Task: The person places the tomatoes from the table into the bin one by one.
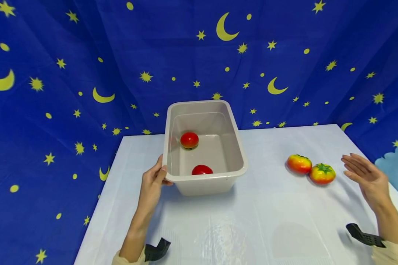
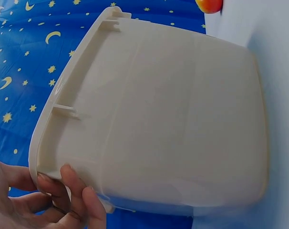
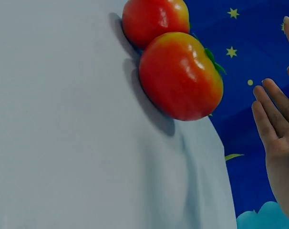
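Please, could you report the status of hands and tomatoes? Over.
Left hand grips plastic bin at near left corner. Right hand empty, near two red-yellow tomatoes, no obstacle visible between. Two red tomatoes inside bin.

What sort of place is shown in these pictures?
Probably a staged indoor recording corner, rather than a working kitchen: a blue moon-and-star cloth hangs behind the white-covered table, on which two glossy, perhaps artificial fruits lie.

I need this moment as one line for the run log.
left hand: grips plastic bin near its front-left corner | right hand: holds nothing, beside two red-yellow tomatoes | bin contents: two red tomatoes
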`<action>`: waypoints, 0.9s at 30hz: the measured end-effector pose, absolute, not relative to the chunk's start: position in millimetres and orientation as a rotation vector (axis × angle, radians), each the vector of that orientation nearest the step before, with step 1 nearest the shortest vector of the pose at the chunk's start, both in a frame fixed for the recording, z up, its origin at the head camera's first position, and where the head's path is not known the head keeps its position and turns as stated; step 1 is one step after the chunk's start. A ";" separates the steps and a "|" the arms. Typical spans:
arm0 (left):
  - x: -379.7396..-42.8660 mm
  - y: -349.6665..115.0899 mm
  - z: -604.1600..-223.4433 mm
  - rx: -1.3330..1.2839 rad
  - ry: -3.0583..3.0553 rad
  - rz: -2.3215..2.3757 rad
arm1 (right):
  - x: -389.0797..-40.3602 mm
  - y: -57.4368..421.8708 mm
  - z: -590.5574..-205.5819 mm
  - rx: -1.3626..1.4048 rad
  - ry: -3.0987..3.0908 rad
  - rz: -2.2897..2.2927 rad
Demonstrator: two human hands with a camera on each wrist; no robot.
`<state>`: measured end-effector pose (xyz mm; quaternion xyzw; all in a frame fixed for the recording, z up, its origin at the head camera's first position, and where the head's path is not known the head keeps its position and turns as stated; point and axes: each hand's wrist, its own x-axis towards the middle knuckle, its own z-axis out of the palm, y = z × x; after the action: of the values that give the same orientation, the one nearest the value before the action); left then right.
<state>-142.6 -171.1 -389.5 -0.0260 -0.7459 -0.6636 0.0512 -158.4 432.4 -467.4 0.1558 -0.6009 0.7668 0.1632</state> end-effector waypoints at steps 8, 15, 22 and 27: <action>-142.4 -171.0 -389.1 -0.090 -2.272 -2.004 | -157.5 431.9 -474.3 0.486 -1.692 2.243; -142.2 -171.1 -389.4 -0.082 -2.273 -1.995 | -158.5 432.9 -481.9 0.439 -1.777 2.194; -142.5 -171.4 -389.6 -0.102 -2.271 -1.999 | -160.1 435.2 -490.0 0.371 -1.923 2.106; -140.8 -171.4 -391.4 -0.123 -2.271 -1.983 | -159.9 437.4 -496.6 0.290 -2.061 2.059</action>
<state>-140.8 -171.4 -391.4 -0.0408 -0.7512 -0.6559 0.0618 -159.9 437.4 -496.6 0.0984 -0.7000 0.6993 0.1068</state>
